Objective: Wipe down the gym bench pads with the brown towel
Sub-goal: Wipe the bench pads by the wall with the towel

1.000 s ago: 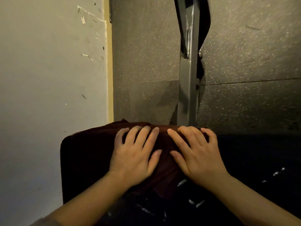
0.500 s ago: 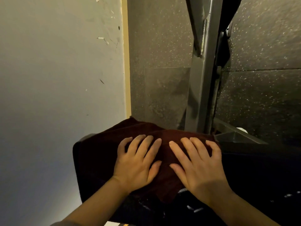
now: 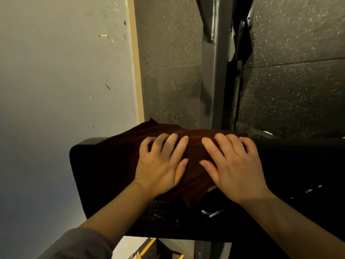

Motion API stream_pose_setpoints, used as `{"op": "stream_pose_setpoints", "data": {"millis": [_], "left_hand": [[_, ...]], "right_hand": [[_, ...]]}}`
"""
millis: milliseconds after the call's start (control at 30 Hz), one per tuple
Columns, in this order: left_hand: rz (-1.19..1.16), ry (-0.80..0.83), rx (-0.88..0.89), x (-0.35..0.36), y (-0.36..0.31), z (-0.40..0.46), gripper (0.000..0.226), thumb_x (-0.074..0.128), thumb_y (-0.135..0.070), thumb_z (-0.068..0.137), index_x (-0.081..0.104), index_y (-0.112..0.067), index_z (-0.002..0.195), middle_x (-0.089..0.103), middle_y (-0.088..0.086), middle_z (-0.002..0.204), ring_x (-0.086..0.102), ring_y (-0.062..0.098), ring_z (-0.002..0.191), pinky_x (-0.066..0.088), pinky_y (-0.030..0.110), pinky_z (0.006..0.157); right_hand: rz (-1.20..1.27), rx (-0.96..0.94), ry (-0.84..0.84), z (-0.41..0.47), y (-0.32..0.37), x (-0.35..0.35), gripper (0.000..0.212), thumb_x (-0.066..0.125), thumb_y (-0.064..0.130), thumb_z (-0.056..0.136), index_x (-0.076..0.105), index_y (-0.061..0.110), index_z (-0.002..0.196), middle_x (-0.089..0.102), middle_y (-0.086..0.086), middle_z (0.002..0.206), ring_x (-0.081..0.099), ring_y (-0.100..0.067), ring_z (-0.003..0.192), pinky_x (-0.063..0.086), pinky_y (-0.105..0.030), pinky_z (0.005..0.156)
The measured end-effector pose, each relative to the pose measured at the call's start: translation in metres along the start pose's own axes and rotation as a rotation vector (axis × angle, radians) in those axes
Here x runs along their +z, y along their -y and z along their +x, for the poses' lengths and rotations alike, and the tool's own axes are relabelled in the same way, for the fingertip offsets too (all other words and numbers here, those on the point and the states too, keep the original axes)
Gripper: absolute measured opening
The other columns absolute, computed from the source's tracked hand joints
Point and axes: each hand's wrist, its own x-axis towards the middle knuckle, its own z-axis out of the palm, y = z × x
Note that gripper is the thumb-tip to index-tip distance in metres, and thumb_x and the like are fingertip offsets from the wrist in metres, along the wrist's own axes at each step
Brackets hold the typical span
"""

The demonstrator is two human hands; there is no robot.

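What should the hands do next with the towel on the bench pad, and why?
Probably slide the brown towel toward the pad's left end. The left hand and right hand press it flat at the far edge of the black pad, and the strip near the wall lies bare.

Both forearms are bare from wrist to well above it, and the left hand (image 3: 160,165) and right hand (image 3: 236,171) wear no gloves, rings, watch or wristband. A soft grey fabric sleeve (image 3: 78,245) covers the left arm near the elbow, its cuff edge pushed up and loosely rumpled, with no print or marking visible on it. Relative to that grey sleeve, the right arm is uncovered as far as the picture's edge, and the fingernails on both hands are short and unpainted.
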Motion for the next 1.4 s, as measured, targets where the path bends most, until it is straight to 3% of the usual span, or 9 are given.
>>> {"op": "stream_pose_setpoints", "data": {"millis": [467, 800, 1100, 1400], "left_hand": [[-0.054, 0.049, 0.056, -0.002, -0.099, 0.050, 0.048, 0.038, -0.044, 0.098, 0.048, -0.015, 0.136, 0.063, 0.008, 0.125, 0.049, 0.026, 0.115, 0.034, 0.045, 0.093], [-0.102, 0.058, 0.137, -0.001, -0.144, 0.077, 0.051, 0.038, -0.043, 0.099, 0.046, -0.015, 0.140, 0.062, 0.008, 0.128, 0.048, 0.026, 0.117, 0.034, 0.043, 0.093], [-0.212, 0.077, 0.166, 0.002, -0.215, 0.122, 0.048, 0.036, -0.042, 0.097, 0.046, -0.014, 0.135, 0.063, 0.008, 0.124, 0.056, 0.027, 0.112, 0.034, 0.041, 0.088], [-0.242, 0.117, 0.239, 0.003, -0.272, 0.160, 0.051, 0.032, -0.041, 0.096, 0.053, -0.011, 0.132, 0.064, 0.010, 0.122, 0.061, 0.030, 0.107, 0.046, 0.043, 0.083]], "right_hand": [[-0.024, 0.134, -0.004, -0.050, -0.098, 0.000, 0.049, 0.035, 0.048, 0.096, 0.048, 0.016, 0.132, 0.059, -0.018, 0.124, 0.057, -0.037, 0.116, 0.032, -0.052, 0.105], [-0.048, 0.128, -0.015, -0.070, -0.150, 0.002, 0.049, 0.027, 0.048, 0.104, 0.049, 0.014, 0.131, 0.060, -0.021, 0.123, 0.058, -0.039, 0.114, 0.037, -0.053, 0.102], [-0.052, 0.209, 0.038, -0.098, -0.217, -0.004, 0.054, 0.021, 0.050, 0.105, 0.046, 0.012, 0.133, 0.052, -0.022, 0.128, 0.047, -0.037, 0.119, 0.034, -0.052, 0.106], [-0.076, 0.319, 0.123, -0.127, -0.272, -0.010, 0.057, 0.019, 0.051, 0.104, 0.043, 0.013, 0.139, 0.049, -0.019, 0.136, 0.043, -0.034, 0.129, 0.020, -0.046, 0.116]]}}
